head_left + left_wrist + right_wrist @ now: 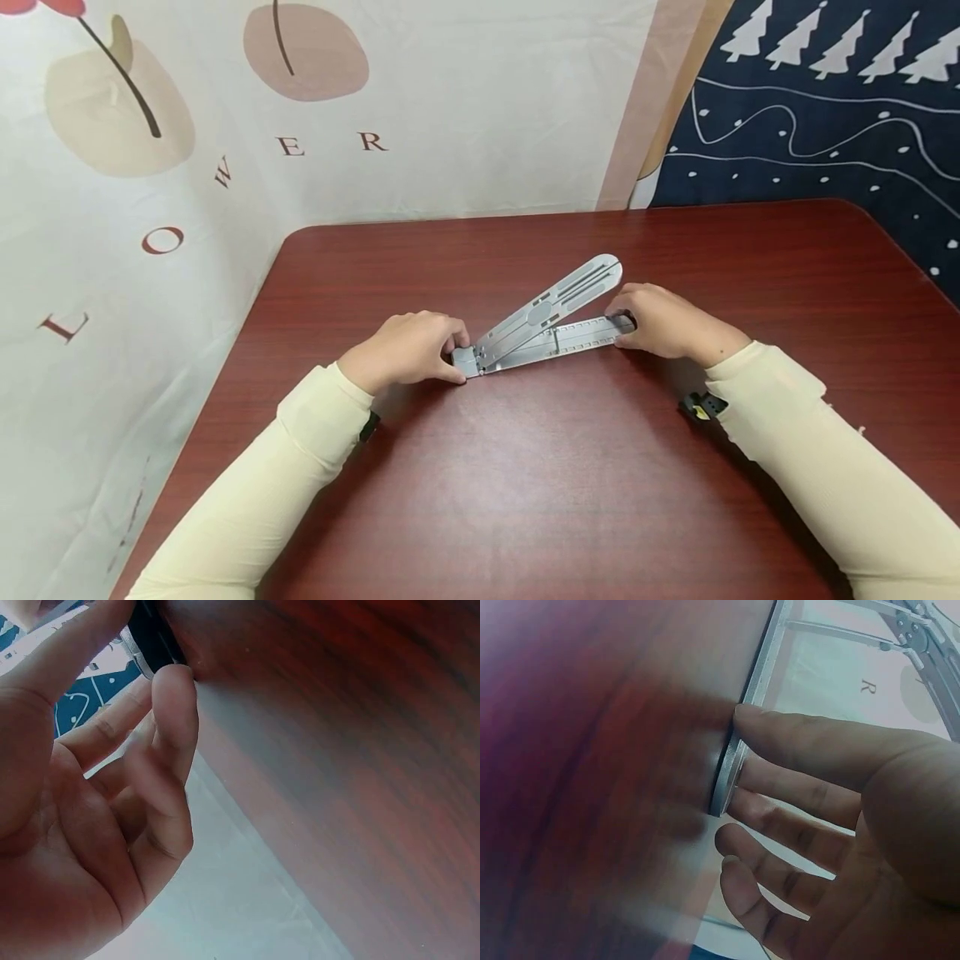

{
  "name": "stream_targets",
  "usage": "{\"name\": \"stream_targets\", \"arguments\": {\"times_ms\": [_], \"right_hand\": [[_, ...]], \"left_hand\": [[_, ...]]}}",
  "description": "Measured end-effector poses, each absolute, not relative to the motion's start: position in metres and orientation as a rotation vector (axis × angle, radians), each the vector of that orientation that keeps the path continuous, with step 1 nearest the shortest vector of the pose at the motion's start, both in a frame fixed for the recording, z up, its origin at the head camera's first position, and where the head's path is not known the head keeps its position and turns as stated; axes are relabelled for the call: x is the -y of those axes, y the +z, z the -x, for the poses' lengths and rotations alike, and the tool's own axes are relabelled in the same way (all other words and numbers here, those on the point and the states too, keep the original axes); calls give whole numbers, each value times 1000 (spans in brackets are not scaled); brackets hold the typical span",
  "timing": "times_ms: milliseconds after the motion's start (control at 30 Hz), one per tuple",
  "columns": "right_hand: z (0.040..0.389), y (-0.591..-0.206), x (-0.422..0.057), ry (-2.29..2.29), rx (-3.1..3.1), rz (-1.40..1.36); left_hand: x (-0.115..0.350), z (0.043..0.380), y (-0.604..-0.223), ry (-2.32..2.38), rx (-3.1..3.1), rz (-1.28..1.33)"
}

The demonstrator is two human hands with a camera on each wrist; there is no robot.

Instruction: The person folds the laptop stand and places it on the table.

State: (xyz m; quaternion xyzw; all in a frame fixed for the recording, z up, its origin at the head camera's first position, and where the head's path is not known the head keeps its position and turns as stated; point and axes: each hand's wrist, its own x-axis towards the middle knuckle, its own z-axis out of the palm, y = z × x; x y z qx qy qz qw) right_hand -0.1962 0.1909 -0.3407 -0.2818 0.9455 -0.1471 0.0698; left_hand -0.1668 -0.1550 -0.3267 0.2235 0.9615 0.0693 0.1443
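Observation:
A silver folding stand [540, 313] lies in the middle of the table, its slotted upper arm raised at an angle from the long base [585, 333]. At the hinge end, my left hand [405, 347] grips the base between thumb and fingers. My right hand [666, 321] pinches the base's far right end, below the raised arm's rounded tip. Close up in the left wrist view, the fingertips meet the stand's black underside [156, 637]. In the right wrist view, the thumb presses the base's edge [727, 776] with two fingers behind it, while the other fingers stay off it.
The reddish-brown wooden table [510, 500] spreads around the stand. Behind and to the left hangs a pale printed cloth [480, 108]; a dark blue cloth with white trees [810, 125] hangs at the back right. A small black device [702, 407] sits at the right wrist.

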Motion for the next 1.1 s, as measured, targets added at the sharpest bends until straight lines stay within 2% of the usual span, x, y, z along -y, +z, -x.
{"name": "stream_targets", "arguments": {"times_ms": [1100], "right_hand": [[174,-340,-200,-587,-2748,747]], "left_hand": [[151,196,-330,229,-2919,-436]]}}
